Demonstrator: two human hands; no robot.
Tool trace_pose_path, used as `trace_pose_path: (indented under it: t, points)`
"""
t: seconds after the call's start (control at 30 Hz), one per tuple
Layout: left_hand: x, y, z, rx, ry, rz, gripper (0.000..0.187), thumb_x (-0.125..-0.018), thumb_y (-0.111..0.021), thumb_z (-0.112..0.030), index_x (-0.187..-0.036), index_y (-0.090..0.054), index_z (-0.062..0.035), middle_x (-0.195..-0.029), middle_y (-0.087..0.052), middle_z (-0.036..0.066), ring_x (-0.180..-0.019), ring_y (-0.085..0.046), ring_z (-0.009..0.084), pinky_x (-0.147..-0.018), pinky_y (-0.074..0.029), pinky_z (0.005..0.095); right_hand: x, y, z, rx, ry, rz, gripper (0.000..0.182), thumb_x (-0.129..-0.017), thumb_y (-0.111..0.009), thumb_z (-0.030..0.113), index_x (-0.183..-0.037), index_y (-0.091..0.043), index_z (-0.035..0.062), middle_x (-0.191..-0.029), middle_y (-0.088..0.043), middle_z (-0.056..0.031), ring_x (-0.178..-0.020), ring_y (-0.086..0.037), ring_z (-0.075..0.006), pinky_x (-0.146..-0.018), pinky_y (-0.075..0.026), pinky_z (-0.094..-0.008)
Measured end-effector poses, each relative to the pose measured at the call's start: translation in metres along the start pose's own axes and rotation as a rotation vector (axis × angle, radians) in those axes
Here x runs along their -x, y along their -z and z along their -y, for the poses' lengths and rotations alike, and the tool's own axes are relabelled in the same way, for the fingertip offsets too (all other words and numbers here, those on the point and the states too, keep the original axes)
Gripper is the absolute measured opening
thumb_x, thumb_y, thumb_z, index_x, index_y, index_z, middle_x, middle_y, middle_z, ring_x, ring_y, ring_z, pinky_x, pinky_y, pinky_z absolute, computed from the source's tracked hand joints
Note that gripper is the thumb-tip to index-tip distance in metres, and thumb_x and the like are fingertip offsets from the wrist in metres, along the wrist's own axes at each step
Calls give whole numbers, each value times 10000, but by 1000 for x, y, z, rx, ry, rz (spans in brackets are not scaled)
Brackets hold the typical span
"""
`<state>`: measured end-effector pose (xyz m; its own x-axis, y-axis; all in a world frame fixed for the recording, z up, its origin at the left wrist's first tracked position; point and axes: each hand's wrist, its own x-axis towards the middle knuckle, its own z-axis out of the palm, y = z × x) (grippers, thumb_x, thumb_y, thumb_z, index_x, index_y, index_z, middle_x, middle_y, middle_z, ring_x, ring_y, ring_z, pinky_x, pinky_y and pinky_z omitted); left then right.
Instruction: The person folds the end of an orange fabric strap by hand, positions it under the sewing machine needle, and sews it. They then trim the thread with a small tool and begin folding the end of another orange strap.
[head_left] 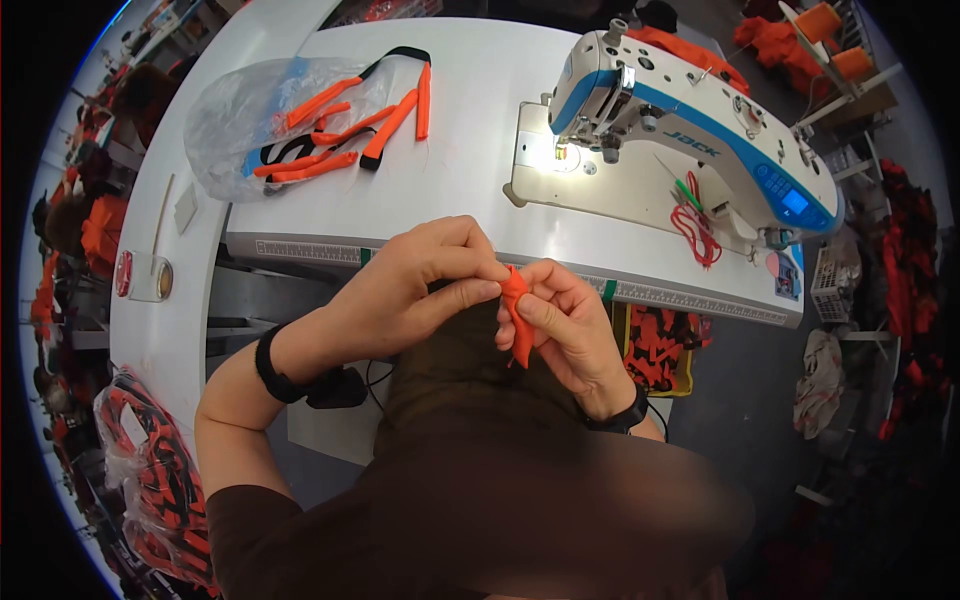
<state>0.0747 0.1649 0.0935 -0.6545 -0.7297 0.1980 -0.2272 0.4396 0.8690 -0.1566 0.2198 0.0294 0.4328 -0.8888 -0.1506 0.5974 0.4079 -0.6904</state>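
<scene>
Both hands meet over my lap, just in front of the table's near edge. Between them is a small strip of orange fabric (520,340), bunched and hanging down. My left hand (440,275) pinches its upper end between thumb and forefinger. Lower down, my right hand (562,318) is closed around the strip, with the thumb pressed on its side. Part of the fabric is hidden behind the fingers. Beyond the hands stands a white and blue sewing machine (680,120), its lamp lighting the needle area.
Orange and black straps (375,130) lie partly on a clear plastic bag (230,110) on the white table (470,150). Red-handled scissors (693,225) rest by the machine. A yellow crate (684,375) of orange pieces stands below the table. A glass jar (150,277) sits at left.
</scene>
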Motion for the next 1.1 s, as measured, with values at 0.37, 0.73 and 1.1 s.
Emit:
trace_pose_path:
  t: [0.37,0.73,1.1]
  points:
    - [4,6,-6,131,131,1,174,-937,-836,-79,-1093,-809,-8,-944,-766,56,-828,-657,122,-789,-517,279,3,-3,0,-21,13,26,170,-1072,-686,90,-1209,-641,1,-1013,-743,-123,-823,-751,-188,-758,-633,-327]
    - [3,-1,-12,89,62,-112,148,-913,-854,-87,-1024,-778,-26,-876,-736,13,-733,-596,63,-670,-483,224,8,-10,-1,18,115,-14,171,-1061,-692,55,-1212,-638,-5,-1034,-752,-139,-833,-761,-190,-773,-637,-321]
    - [0,0,-17,-77,45,-66,105,-906,-826,-92,-979,-757,-63,-844,-700,2,-719,-587,120,-750,-462,298,8,-7,-3,97,175,3,174,-1044,-703,17,-1203,-643,-21,-1061,-773,-135,-865,-786,-193,-810,-643,-303]
